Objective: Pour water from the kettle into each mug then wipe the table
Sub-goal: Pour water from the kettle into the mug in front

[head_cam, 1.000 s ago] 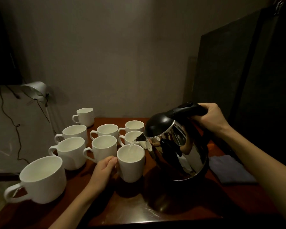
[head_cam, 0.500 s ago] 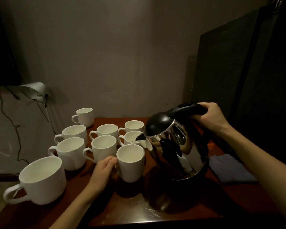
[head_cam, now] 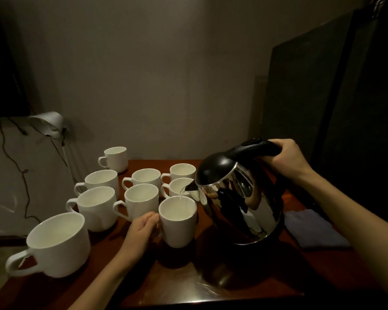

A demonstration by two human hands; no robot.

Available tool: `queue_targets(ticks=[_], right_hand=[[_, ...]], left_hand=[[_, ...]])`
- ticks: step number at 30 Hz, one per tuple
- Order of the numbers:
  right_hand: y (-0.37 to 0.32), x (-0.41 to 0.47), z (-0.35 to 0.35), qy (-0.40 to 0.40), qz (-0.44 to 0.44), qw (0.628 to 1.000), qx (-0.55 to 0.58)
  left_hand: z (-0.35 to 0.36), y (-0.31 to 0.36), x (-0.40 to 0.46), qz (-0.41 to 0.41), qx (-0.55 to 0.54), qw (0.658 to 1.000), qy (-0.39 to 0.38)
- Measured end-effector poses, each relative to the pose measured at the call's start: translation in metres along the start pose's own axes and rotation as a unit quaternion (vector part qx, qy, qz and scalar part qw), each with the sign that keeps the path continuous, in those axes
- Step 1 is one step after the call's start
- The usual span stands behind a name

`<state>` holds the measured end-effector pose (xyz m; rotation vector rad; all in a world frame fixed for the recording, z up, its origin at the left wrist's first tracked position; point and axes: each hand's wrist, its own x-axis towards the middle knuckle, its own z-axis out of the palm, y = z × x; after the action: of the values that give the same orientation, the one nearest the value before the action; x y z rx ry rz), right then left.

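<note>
My right grip [head_cam: 287, 161] wraps the black handle of the shiny steel kettle [head_cam: 240, 198], centre right; my left grip [head_cam: 143, 227] holds the white ceramic mug [head_cam: 177, 220] at centre. I should pour thinly and stop below the rim.

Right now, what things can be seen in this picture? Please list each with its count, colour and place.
mugs: nine, white, on the left and middle of the table
kettle: one, steel with black lid and handle, tilted over the nearest middle mug, pouring
cloth: one, blue, on the table's right side
table: one, reddish-brown wood
lamp: one, silver, left, beyond the table
left hand: holds the handle side of the mug being filled
right hand: grips the kettle handle
</note>
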<state>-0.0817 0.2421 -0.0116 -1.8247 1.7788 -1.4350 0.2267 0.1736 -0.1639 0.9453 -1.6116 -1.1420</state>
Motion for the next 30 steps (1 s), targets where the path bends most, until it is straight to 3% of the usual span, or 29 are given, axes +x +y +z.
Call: queue_targets(ticks=[30], right_hand=[[-0.0003, 0.0054, 0.0010, -0.007, 0.000, 1.000, -0.028]], left_hand=[[-0.0005, 0.0011, -0.0006, -0.014, 0.000, 1.000, 0.001]])
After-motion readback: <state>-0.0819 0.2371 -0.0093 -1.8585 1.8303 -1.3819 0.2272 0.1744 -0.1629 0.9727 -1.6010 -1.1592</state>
